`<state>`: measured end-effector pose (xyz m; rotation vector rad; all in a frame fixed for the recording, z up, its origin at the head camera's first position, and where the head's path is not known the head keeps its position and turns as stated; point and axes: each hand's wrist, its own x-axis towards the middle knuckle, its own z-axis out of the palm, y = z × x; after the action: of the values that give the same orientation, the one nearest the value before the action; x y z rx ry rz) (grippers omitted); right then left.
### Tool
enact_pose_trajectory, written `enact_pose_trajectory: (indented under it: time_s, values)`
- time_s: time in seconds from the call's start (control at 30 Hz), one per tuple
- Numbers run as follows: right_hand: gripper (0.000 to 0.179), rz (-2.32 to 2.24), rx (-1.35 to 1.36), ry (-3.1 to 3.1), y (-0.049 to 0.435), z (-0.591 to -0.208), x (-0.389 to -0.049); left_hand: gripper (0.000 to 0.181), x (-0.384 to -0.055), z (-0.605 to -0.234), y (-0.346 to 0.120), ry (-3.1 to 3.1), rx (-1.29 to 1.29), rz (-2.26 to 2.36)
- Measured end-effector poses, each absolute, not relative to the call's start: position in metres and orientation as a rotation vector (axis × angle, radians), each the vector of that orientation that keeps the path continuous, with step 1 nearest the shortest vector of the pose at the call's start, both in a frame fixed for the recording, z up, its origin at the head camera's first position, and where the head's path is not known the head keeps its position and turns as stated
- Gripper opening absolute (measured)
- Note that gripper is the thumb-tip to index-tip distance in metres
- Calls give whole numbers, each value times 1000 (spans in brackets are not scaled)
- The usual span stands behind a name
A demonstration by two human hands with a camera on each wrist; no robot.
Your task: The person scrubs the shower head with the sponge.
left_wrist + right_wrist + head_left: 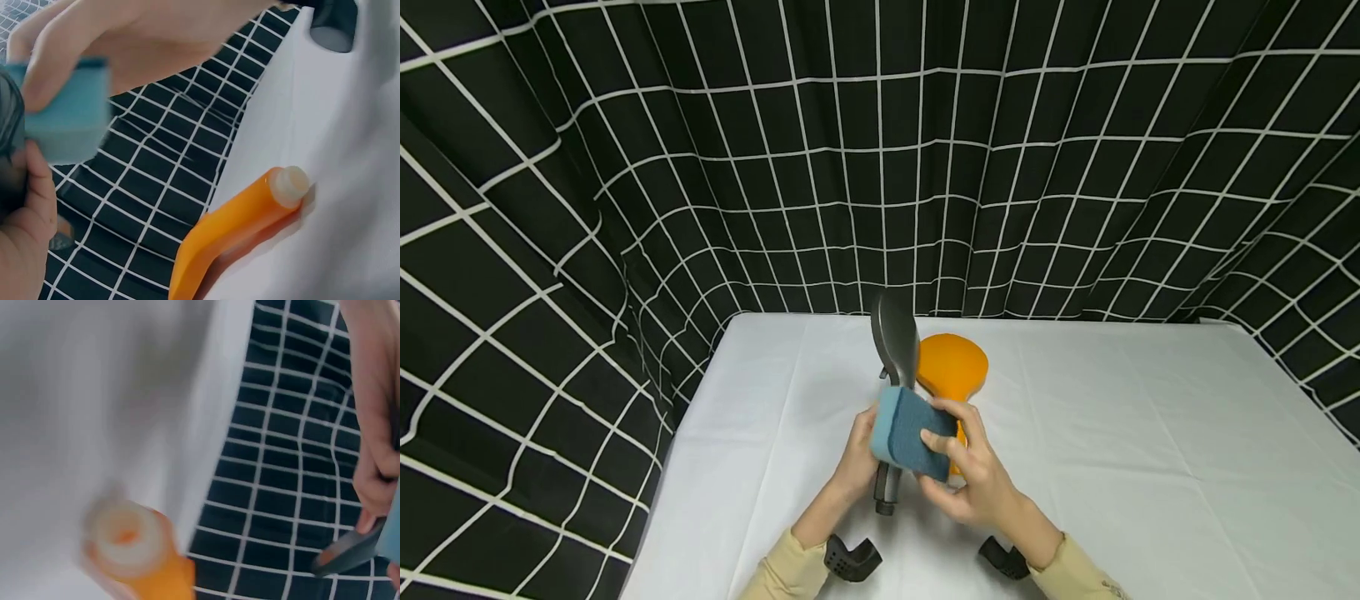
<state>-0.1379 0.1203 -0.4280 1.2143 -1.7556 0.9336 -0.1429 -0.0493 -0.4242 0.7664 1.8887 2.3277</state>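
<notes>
My left hand [856, 457] grips the handle of a dark grey handheld shower head [897, 337], its broad head pointing away from me and its threaded end towards me. In my right hand [976, 473] is a two-tone blue sponge [910, 429], pinched between fingers and thumb. The sponge sits against or just over the handle; whether it touches is hard to tell. Behind it on the table lies an orange handheld shower head [953, 362], partly covered by the right hand and sponge. Its pale connector end [290, 186] shows in the left wrist view.
A white cloth covers the table [1135, 433]. Black curtains with a white grid [925, 167] hang behind it and along both sides. Black curved pieces [853, 560] sit at both wrists, beside beige sleeves [786, 571].
</notes>
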Motion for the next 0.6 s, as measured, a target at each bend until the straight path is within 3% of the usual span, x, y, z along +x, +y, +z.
enact_pose_trajectory:
  time_s: [0.33, 0.47, 0.6]
  values:
    - [45, 1077, 866, -1870, 117, -399, -159, 43, -142, -422, -45, 1961, 916, 2150]
    - [41, 1029, 956, -1864, 116, -409, -149, 42, -146, -427, -48, 2026, 919, 2183]
    - [39, 930, 1210, -1778, 115, -425, -132, 39, -144, -419, -54, 1988, 922, 2315]
